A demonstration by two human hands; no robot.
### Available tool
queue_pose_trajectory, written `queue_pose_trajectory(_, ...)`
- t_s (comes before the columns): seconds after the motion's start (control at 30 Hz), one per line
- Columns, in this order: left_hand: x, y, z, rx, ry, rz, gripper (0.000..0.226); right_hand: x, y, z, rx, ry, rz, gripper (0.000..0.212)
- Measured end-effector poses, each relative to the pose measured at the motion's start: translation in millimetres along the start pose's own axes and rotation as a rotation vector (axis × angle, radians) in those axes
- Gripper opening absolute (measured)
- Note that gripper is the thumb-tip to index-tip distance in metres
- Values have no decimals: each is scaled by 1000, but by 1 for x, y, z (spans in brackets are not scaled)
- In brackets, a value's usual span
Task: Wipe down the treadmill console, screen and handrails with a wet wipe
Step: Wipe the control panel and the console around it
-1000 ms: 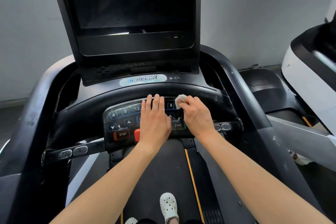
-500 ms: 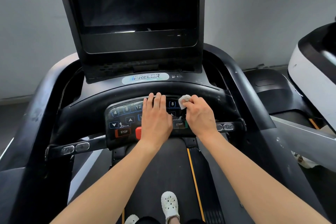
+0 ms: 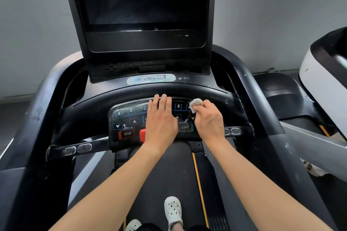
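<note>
On console keypad [image 3: 129,118], right grip [image 3: 208,118] pinches wet wipe [image 3: 195,104] at its front; left grip [image 3: 161,122] flat.

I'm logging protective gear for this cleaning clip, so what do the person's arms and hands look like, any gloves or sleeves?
The left forearm and right forearm are bare to the frame's edge, no sleeves in view. The left hand and right hand wear no gloves; no watch, bracelet or ring shows.
</note>
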State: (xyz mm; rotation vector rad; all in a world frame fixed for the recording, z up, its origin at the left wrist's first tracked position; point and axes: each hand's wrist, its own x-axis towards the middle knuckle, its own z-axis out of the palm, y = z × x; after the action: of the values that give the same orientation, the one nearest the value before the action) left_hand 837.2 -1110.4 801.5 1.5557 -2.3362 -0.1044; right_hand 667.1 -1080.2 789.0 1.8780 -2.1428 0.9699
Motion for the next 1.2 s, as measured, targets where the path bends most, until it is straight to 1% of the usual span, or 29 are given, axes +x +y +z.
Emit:
queue_pose_trajectory(0.17, -1, 5, 1, 7, -20, -21, 63, 0, -7, 0, 64, -20, 99, 15)
queue_pose_trajectory(0.3, -5, 7, 2, 3, -32, -31, 68, 15, -13, -1, 133, -81, 198, 18)
queue_pose_trajectory(0.37, -8, 7, 2, 12, -39, -6, 69, 14, -10, -3, 182, -108, 268, 17)
queue_pose_trajectory(0.43, -11, 7, 2, 17, -39, 57, 67, 4, -5, -4, 201, -108, 323, 13)
queue_pose_trajectory(0.5, -15, 7, 2, 24, -52, 118, 65, -9, 1, -4, 224, -99, 389, 18)
queue_pose_trajectory(0.6, -17, 8, 3, 43, -64, 137, 64, -22, 3, -6, 320, -80, 483, 26)
queue_pose_trajectory(0.67, -15, 8, 2, 37, -65, 130, 62, -18, 0, -6, 360, -41, 502, 25)
queue_pose_trajectory(0.7, -14, 8, 2, 33, -63, 128, 62, -14, -1, -3, 377, -22, 498, 20)
queue_pose_trajectory(0.77, -12, 8, 1, 36, -61, 131, 61, -2, -7, -4, 425, -5, 470, 1)
queue_pose_trajectory(0.83, -12, 7, 1, 44, -63, 141, 61, 6, -11, -7, 464, -1, 440, 21)
queue_pose_trajectory(0.87, -12, 7, 0, 44, -64, 143, 62, 6, -12, -8, 468, 6, 441, 25)
queue_pose_trajectory(0.97, -13, 5, 1, 46, -68, 147, 62, -11, -8, -5, 431, 30, 456, 11)
queue_pose_trajectory(1.1, -13, 5, 3, 53, -71, 152, 63, -32, -4, -8, 416, 17, 496, 8)
queue_pose_trajectory(1.2, -13, 6, 4, 59, -79, 152, 63, -17, -6, -7, 431, 38, 486, 5)
